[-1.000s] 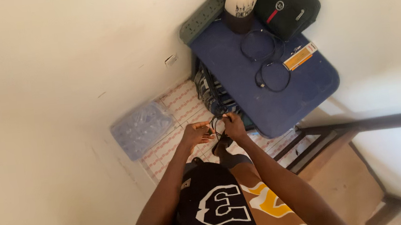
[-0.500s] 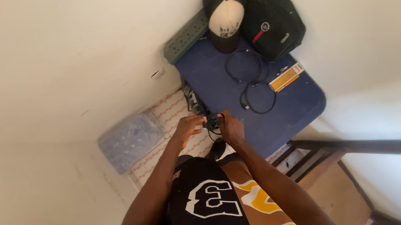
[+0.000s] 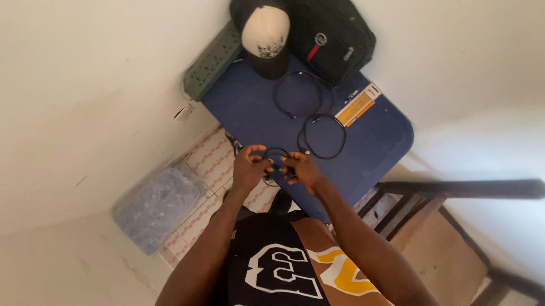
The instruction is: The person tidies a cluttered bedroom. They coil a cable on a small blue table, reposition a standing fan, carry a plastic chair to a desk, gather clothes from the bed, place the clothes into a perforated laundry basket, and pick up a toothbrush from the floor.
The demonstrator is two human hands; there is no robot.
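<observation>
1. Black cord [image 3: 277,154], thin and looped, sits between my two hands just over the near edge of the blue counter [image 3: 380,145]; I read it as light, limp and a bit springy, so it will want to uncoil if let go.
2. My left hand [image 3: 250,167] has its fingers closed on the left side of the loop; my right hand [image 3: 300,166] has its fingers pinched on the right side; the two hands are near each other, with the cord bridging them.
3. Best hold, as I judge it, is on the cord itself where the turns gather, not on the plug end, which I cannot make out here; a soft pinch should do, since it is neither heavy nor fragile, though a smooth jacket may slip.
4. Further back on the counter lie two more cables [image 3: 312,112] in loose rings, an orange box [image 3: 356,105] beside them, a cap [image 3: 265,34] and a black bag [image 3: 330,27] at the far end; a grey power strip [image 3: 212,62] lies along the wall.
5. Left of the counter, a clear bag [image 3: 156,205] rests on the floor; a wooden chair [image 3: 450,235] stands to my right.
</observation>
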